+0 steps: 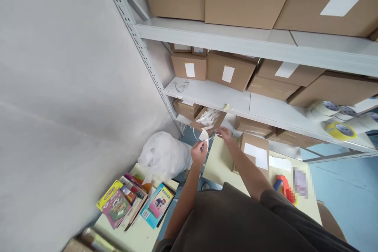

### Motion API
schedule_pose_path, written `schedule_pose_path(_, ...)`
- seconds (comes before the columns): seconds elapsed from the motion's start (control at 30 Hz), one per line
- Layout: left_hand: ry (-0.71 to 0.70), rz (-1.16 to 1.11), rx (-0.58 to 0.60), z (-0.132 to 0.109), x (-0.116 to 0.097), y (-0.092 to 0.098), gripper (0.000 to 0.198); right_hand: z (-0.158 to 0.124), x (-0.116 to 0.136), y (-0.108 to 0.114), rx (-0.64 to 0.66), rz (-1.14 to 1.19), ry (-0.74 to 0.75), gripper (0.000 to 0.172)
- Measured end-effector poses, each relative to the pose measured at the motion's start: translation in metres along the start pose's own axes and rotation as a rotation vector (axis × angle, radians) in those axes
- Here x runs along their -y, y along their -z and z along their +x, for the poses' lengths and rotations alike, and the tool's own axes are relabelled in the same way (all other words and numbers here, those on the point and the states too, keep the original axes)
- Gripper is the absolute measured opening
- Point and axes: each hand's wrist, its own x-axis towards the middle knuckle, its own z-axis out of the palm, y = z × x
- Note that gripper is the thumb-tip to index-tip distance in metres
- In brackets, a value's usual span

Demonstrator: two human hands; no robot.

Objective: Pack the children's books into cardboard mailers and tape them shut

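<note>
My left hand (198, 152) is closed round a small white slip of paper (203, 134) and what looks like a dark pen. My right hand (223, 132) reaches forward just beyond it, at the far edge of a pale yellow table (217, 163), fingers curled near a thin white strip; what it grips is too small to name. Right in front of both hands, low on the shelf, stands an open cardboard box (208, 119) with white packets in it. A closed brown box with a white label (255, 153) sits on the table beside my right forearm.
A grey metal shelf rack (236, 45) carries several labelled cardboard boxes, with tape rolls (336, 120) at right. A white plastic bag (163, 155) lies on the floor at left. Colourful children's books (131, 202) lie on a second table. A red-and-blue tape dispenser (284, 187) sits at right.
</note>
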Motion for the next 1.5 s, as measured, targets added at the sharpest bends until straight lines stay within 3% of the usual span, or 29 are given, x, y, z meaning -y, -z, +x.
schedule_pose_path(0.17, -0.073, 0.015, 0.164, 0.004, -0.005, -0.040, 0.034, -0.055, 0.001, 0.038, 0.189, 0.024, -0.121, 0.052)
schedule_pose_path(0.27, -0.195, 0.059, 0.275, 0.002, -0.014, -0.070, 0.032, -0.084, 0.010, 0.065, 0.235, 0.066, -0.125, 0.049)
schedule_pose_path(0.33, -0.276, 0.087, 0.352, -0.003, -0.020, -0.090, 0.028, -0.095, 0.016, 0.084, 0.158, 0.094, -0.079, 0.042)
schedule_pose_path(0.43, -0.328, 0.080, 0.466, -0.013, -0.026, -0.118, 0.026, -0.103, 0.016, 0.114, -0.082, 0.169, -0.036, 0.034)
schedule_pose_path(0.5, -0.213, 0.036, 0.438, -0.021, -0.028, -0.136, 0.037, -0.108, 0.011, 0.135, -0.196, 0.228, -0.049, 0.032)
schedule_pose_path(0.57, 0.011, -0.045, 0.393, -0.028, -0.027, -0.154, 0.046, -0.116, 0.003, 0.153, -0.230, 0.278, -0.081, 0.033)
schedule_pose_path(0.63, 0.208, -0.144, 0.453, -0.033, -0.025, -0.170, 0.052, -0.126, -0.008, 0.169, -0.227, 0.317, -0.117, 0.035)
schedule_pose_path(0.7, 0.302, -0.206, 0.558, -0.038, -0.022, -0.183, 0.052, -0.136, -0.019, 0.183, -0.231, 0.311, -0.138, 0.037)
schedule_pose_path(0.9, 0.358, -0.013, 0.609, -0.063, -0.020, -0.218, 0.031, -0.139, -0.048, 0.226, -0.364, -0.078, -0.131, 0.045)
schedule_pose_path(1.03, 0.332, 0.159, 0.555, -0.078, -0.024, -0.242, 0.023, -0.126, -0.060, 0.245, -0.426, -0.320, -0.091, 0.062)
schedule_pose_path(1.17, 0.360, 0.250, 0.478, -0.084, -0.025, -0.257, 0.074, -0.118, -0.070, 0.253, -0.433, -0.412, -0.149, 0.064)
schedule_pose_path(1.23, 0.381, 0.295, 0.458, -0.086, -0.025, -0.262, 0.077, -0.115, -0.074, 0.254, -0.412, -0.448, -0.177, 0.063)
schedule_pose_path(1.33, 0.368, 0.414, 0.470, -0.089, -0.026, -0.269, 0.061, -0.110, -0.074, 0.256, -0.340, -0.635, -0.216, 0.065)
schedule_pose_path(1.5, 0.343, 0.662, 0.500, -0.088, -0.034, -0.274, 0.059, -0.099, -0.055, 0.265, -0.129, -1.014, -0.285, 0.073)
